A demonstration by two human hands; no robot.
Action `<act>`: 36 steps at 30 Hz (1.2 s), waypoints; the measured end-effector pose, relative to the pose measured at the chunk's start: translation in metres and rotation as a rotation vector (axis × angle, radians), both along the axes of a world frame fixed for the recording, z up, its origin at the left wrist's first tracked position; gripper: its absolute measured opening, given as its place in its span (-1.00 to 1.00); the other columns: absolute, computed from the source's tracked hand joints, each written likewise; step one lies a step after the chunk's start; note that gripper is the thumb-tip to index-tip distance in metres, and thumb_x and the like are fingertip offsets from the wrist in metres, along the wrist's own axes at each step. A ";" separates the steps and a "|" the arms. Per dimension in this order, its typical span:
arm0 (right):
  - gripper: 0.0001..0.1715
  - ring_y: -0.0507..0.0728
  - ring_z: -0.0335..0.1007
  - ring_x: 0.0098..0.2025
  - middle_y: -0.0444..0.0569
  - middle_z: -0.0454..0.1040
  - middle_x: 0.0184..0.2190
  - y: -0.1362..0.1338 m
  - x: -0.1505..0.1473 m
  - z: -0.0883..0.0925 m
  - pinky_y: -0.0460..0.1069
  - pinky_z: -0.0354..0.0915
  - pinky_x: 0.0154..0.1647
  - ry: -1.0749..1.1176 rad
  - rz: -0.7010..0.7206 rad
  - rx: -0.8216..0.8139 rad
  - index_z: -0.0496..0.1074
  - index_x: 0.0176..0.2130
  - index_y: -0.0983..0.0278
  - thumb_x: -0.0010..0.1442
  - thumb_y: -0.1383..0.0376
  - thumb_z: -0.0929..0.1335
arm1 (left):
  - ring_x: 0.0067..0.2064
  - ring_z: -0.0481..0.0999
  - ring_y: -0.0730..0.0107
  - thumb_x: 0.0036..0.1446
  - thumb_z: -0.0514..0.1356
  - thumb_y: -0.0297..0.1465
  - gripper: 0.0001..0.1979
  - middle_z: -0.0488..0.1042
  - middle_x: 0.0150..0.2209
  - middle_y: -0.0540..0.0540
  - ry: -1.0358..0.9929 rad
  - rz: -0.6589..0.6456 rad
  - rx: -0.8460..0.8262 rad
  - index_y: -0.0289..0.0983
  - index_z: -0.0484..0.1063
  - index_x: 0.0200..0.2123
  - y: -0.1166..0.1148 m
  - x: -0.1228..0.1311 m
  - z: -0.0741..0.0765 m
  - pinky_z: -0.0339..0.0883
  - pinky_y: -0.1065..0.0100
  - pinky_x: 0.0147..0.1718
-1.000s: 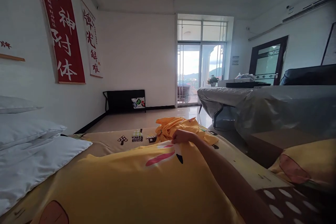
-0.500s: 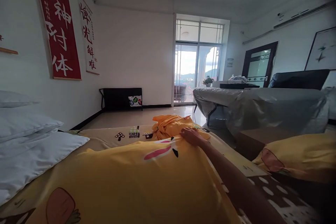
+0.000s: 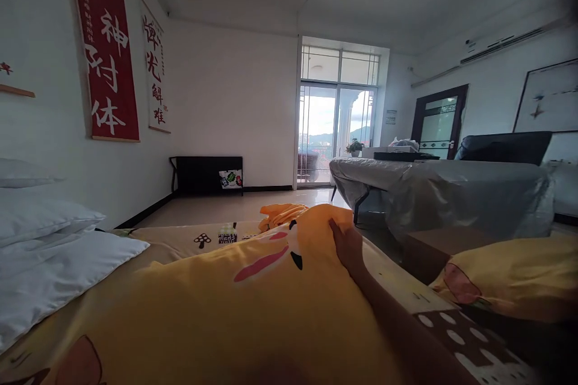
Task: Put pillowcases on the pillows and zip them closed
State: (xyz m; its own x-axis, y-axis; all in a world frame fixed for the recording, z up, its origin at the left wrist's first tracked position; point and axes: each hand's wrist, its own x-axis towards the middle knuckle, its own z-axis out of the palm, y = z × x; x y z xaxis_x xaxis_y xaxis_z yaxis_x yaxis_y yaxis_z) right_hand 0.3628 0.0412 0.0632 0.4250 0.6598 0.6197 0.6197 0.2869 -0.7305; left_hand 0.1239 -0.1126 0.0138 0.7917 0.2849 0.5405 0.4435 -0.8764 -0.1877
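A large yellow pillow [image 3: 253, 307] with printed pink-and-white shapes and a carrot fills the lower middle of the head view. My right hand [image 3: 347, 243] reaches in from the lower right, its fingers closed on the pillow's far right corner, which is raised. Just behind that corner lies a bunched orange cloth [image 3: 280, 215], partly hidden by the pillow. Beneath is a beige patterned bed sheet [image 3: 176, 237]. My left hand does not show.
White pillows [image 3: 67, 264] are stacked at the left. Another yellow pillow [image 3: 519, 277] lies at the right, near a brown box [image 3: 428, 255]. Beyond stands a plastic-covered table [image 3: 469, 192]. A black folded frame [image 3: 198, 174] leans by the back wall.
My right hand has moved right and slightly up, lifting the pillow's far corner, which now covers more of the orange cloth. The view has tilted up a little.
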 end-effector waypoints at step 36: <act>-0.43 0.01 0.02 -0.53 -0.21 0.11 -0.65 -0.080 -0.003 0.019 -0.08 -0.03 -0.52 0.156 -0.191 0.426 0.08 -0.57 0.23 0.21 -0.12 0.09 | -0.35 0.44 0.14 -0.02 -0.03 0.16 -0.37 0.50 -0.42 -0.19 -0.121 0.837 -0.380 -0.27 0.50 -0.39 0.052 -0.072 0.166 0.13 0.32 -0.39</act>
State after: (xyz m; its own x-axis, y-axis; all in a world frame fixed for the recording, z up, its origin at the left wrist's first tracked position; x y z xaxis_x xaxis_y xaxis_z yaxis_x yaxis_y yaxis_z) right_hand 0.3601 -0.0386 0.0827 0.6230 0.2628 0.7367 0.5827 0.4724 -0.6613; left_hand 0.0516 -0.0611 0.1795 0.1924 0.9133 0.3591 0.9574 -0.2550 0.1356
